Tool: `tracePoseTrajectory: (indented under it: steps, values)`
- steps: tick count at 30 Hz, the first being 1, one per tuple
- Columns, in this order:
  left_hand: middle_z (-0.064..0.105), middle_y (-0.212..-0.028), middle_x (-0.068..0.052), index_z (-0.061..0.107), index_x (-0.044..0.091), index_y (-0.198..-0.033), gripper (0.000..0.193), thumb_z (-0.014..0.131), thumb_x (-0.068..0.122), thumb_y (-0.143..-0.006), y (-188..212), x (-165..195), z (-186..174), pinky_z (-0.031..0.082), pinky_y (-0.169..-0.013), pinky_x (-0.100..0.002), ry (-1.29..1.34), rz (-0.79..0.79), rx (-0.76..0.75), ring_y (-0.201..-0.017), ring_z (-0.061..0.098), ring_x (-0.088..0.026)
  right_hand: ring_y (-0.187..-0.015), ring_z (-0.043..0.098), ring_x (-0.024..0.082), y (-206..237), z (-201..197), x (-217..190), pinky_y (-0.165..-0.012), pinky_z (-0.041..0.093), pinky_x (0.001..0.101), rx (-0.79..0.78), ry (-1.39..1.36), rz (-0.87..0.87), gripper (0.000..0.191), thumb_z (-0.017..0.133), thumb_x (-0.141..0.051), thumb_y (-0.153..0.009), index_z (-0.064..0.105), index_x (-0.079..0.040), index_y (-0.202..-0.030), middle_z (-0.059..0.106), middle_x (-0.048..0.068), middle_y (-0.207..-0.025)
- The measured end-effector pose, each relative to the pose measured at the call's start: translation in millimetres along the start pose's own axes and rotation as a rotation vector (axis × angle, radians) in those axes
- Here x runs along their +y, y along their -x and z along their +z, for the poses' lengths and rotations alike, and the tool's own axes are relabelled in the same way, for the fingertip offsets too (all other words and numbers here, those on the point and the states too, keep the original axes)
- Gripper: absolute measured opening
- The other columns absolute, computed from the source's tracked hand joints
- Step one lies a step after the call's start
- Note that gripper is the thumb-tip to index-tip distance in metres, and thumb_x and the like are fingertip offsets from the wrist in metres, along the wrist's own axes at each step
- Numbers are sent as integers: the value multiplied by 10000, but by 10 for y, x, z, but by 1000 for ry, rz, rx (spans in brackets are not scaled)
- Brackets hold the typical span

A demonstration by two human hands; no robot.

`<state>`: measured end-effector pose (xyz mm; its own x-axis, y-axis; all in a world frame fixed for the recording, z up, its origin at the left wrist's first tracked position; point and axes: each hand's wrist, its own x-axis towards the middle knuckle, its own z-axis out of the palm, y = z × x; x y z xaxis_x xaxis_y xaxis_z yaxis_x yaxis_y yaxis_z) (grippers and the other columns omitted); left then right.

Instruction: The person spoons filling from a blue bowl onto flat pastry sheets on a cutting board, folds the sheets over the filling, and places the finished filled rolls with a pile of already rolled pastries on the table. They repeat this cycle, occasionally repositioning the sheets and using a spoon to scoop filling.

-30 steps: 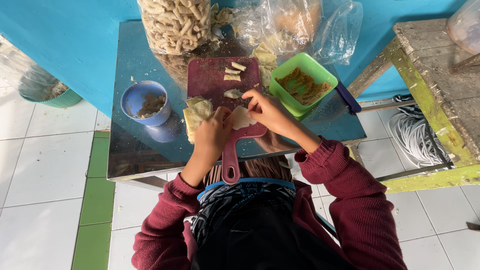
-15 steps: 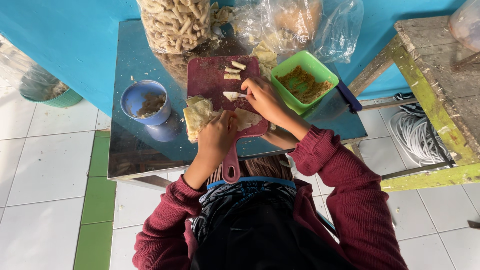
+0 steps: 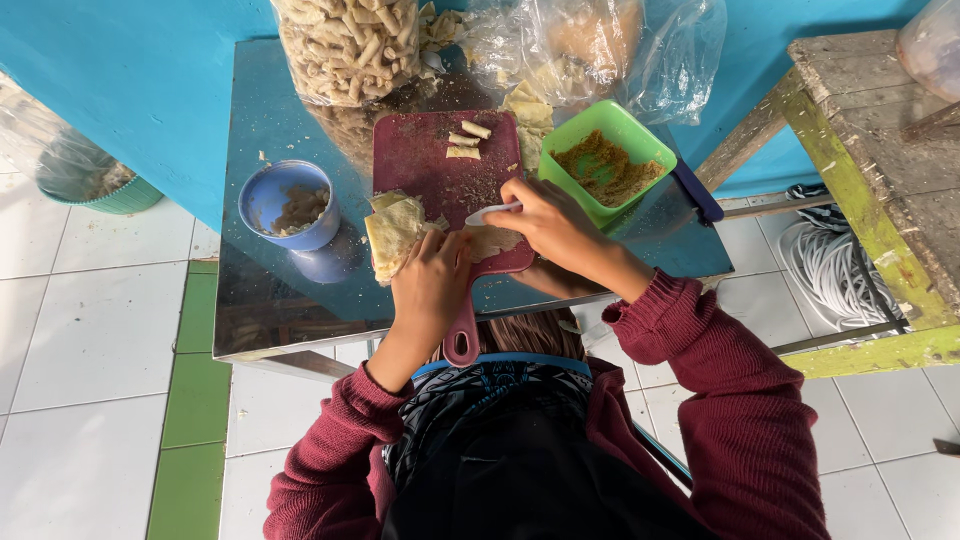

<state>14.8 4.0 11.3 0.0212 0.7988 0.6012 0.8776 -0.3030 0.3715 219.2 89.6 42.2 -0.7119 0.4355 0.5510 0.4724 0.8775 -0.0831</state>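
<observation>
- Nearest to me, I am seeing the dark red sleeves (image 3: pixel 720 400) reaching forward over the near edge of the shiny metal desk (image 3: pixel 250 300).
- I am resting my left hand (image 3: pixel 432 285) on the near part of the maroon cutting board (image 3: pixel 440 170), its fingers curled narrow and pressing down a thin pale wrapper sheet (image 3: pixel 490 240).
- Just left of that hand, a stack of wrappers (image 3: pixel 393 232) is lying over the board's left edge.
- I am holding a small white spoon (image 3: pixel 492 211) in my right hand (image 3: pixel 545 225), fingers pinched tight around it, its tip hovering over the wrapper.
- Further left, a blue cup (image 3: pixel 285 205) with brownish contents is standing on the desk, apart from the board.
- Right of the board, a green tub (image 3: pixel 605 160) is holding crumbly brown filling, with plenty left.
- At the far end of the board, three finished rolls (image 3: pixel 465 142) are lying together; I am judging the current sheet as not yet rolled.
- Farthest away, a clear bag of rolls (image 3: pixel 350 45) is sitting full, so much is done, yet the wrappers are still waiting.
</observation>
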Motion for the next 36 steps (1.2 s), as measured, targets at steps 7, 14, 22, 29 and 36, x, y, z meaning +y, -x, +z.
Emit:
tracePoseTrajectory:
  steps: [7,14,22,29,36]
  values:
    - [639,-893,-31,713,140,-984,68,702,165,-922,12,-41,42,544,-745,-377,-63,64,30,-842,667,-229,-1007,595,236,95,202,26,-877,510,364,-1,330,-151,331,681,-105,-846,736,-68,-1171,571,85,-1126]
    - [627,-902,-36,719,136,-1014,131,707,131,-885,33,-52,61,505,-768,-391,-80,78,28,-865,647,-236,-1037,579,209,109,237,195,-908,507,358,55,427,-140,392,704,-88,-869,728,-98,-1260,577,78,-1183]
    - [628,-911,-36,716,136,-1022,135,698,132,-888,43,-65,96,491,-753,-388,-91,81,23,-858,642,-234,-1040,580,254,196,122,-22,-919,520,389,18,319,-182,518,656,-289,-765,706,-77,-1235,559,99,-1164]
    - [615,-909,-34,724,153,-1040,155,703,138,-887,47,-68,91,481,-751,-385,-105,94,35,-851,633,-229,-1000,575,228,61,263,109,-847,509,374,77,399,-130,418,680,-71,-891,715,-64,-1307,546,83,-1166]
    - [626,-917,-25,728,166,-1064,176,698,131,-894,54,-45,67,484,-770,-383,-107,78,33,-859,633,-226,-1003,597,260,-112,398,231,-827,531,368,85,336,-8,380,659,8,-865,642,-5,-1244,540,118,-1089]
